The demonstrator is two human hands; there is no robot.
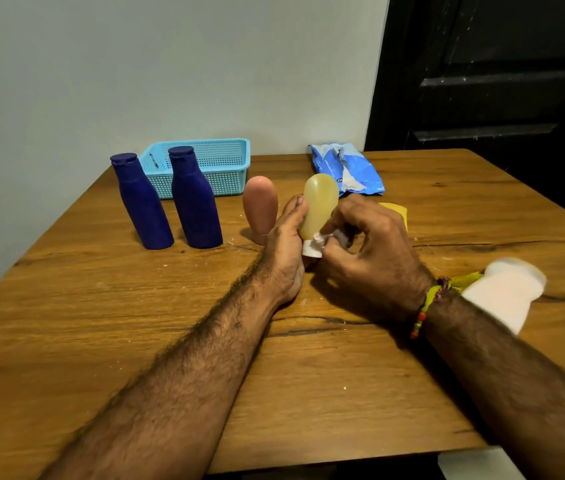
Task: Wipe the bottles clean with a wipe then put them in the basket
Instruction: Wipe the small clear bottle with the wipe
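A yellow translucent bottle (320,206) stands on its white cap at the middle of the wooden table (308,375). My left hand (286,244) holds it from the left side. My right hand (371,251) pinches a white wipe (322,239) against the bottle's lower part. A pink bottle (260,206) stands cap-down just left of it. Two dark blue bottles (142,202) (195,199) stand further left. The light blue basket (218,168) sits behind them by the wall with no bottles seen inside.
A blue and white wipe packet (347,169) lies at the back of the table. A yellow cloth (395,211) shows behind my right hand. A white object (509,292) lies to the right of my wrist. A dark door stands at the right.
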